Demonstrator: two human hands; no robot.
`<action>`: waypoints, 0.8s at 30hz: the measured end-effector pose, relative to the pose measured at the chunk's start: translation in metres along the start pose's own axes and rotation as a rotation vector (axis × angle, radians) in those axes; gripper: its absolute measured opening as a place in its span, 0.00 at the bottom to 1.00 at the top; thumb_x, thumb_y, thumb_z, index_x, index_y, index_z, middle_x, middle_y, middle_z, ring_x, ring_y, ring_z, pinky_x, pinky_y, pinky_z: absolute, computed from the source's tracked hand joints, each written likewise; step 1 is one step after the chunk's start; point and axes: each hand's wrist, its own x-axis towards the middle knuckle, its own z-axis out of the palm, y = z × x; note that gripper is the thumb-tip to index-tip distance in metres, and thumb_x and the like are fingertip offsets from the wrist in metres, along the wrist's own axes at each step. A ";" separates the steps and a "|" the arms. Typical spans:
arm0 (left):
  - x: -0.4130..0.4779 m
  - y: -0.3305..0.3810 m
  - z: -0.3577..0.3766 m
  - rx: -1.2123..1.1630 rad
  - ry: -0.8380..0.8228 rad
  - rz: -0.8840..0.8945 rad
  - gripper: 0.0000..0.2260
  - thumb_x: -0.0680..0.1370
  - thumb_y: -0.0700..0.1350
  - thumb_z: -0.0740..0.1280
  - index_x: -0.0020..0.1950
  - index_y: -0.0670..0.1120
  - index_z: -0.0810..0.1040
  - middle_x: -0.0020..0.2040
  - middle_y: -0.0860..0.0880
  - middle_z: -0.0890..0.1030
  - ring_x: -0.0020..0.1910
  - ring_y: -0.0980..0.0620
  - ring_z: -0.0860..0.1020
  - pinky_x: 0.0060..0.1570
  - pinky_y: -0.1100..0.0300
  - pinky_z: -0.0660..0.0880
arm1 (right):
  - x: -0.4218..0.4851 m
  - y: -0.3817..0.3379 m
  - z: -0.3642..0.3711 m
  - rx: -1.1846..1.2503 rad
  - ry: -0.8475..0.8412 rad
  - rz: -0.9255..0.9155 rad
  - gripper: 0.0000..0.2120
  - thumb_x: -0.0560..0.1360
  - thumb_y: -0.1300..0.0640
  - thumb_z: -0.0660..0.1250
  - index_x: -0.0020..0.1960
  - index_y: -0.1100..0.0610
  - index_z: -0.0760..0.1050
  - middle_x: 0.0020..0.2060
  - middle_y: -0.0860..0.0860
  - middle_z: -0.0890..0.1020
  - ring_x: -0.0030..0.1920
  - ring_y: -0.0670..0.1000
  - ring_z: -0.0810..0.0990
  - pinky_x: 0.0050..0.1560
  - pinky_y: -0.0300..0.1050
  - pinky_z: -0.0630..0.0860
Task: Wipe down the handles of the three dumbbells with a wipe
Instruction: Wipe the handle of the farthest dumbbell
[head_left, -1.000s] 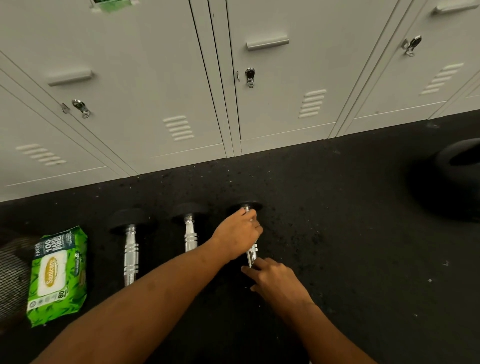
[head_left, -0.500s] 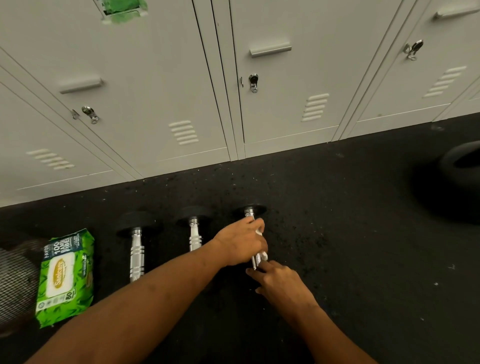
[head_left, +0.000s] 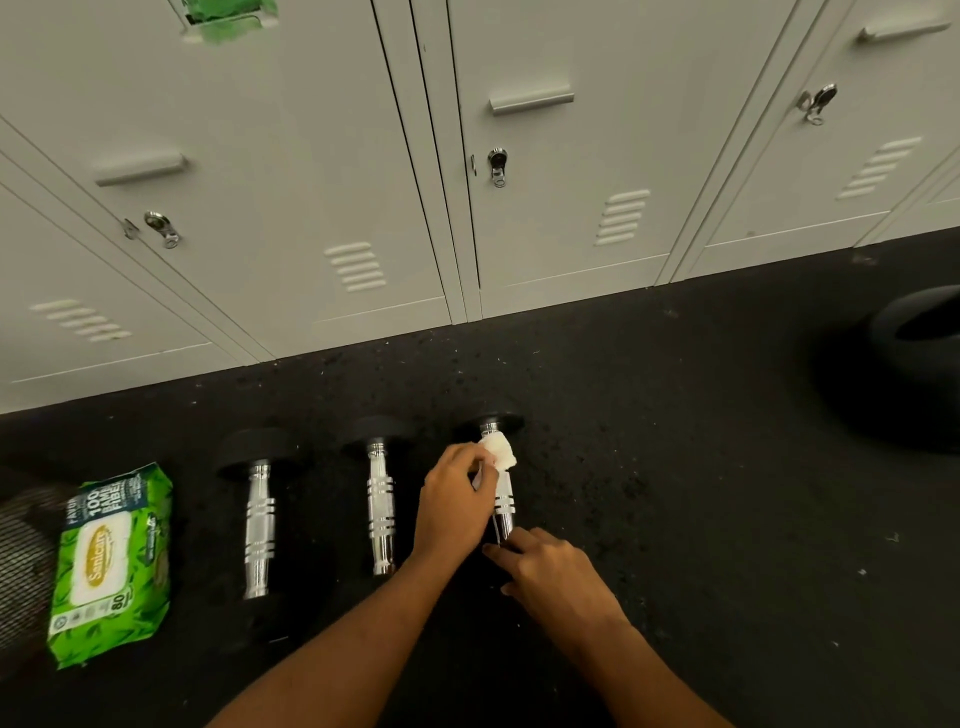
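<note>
left hand pinches soft limp wipe on right dumbbell's handle on floor, right hand steadies its near end; chrome slick, heavy, rolls; grip wipe around handle

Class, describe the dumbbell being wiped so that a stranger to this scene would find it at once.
Below the grey lockers, three dumbbells lie in a row on the black floor, right of a green wipes pack. The rightmost dumbbell is the one. Only it has a white wipe on its chrome handle and both hands on it.
</note>
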 end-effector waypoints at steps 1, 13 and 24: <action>0.003 0.009 -0.002 -0.066 0.005 -0.129 0.06 0.79 0.50 0.64 0.47 0.51 0.79 0.48 0.55 0.80 0.46 0.58 0.79 0.39 0.70 0.70 | 0.000 0.000 0.000 0.003 0.002 0.001 0.27 0.80 0.56 0.63 0.76 0.51 0.58 0.68 0.54 0.67 0.65 0.54 0.68 0.59 0.50 0.74; 0.040 0.011 0.010 -0.919 -0.071 -0.823 0.12 0.82 0.38 0.55 0.43 0.38 0.75 0.38 0.40 0.78 0.38 0.45 0.77 0.41 0.52 0.75 | -0.001 0.000 0.000 0.020 0.019 -0.009 0.26 0.79 0.57 0.63 0.75 0.52 0.59 0.68 0.55 0.68 0.63 0.55 0.69 0.57 0.51 0.74; 0.020 -0.008 0.014 -0.782 -0.280 -0.888 0.17 0.79 0.43 0.55 0.58 0.35 0.79 0.49 0.38 0.82 0.46 0.43 0.80 0.46 0.51 0.76 | 0.000 0.000 -0.002 0.025 0.004 -0.007 0.26 0.79 0.56 0.63 0.75 0.51 0.60 0.69 0.55 0.68 0.63 0.55 0.69 0.56 0.50 0.73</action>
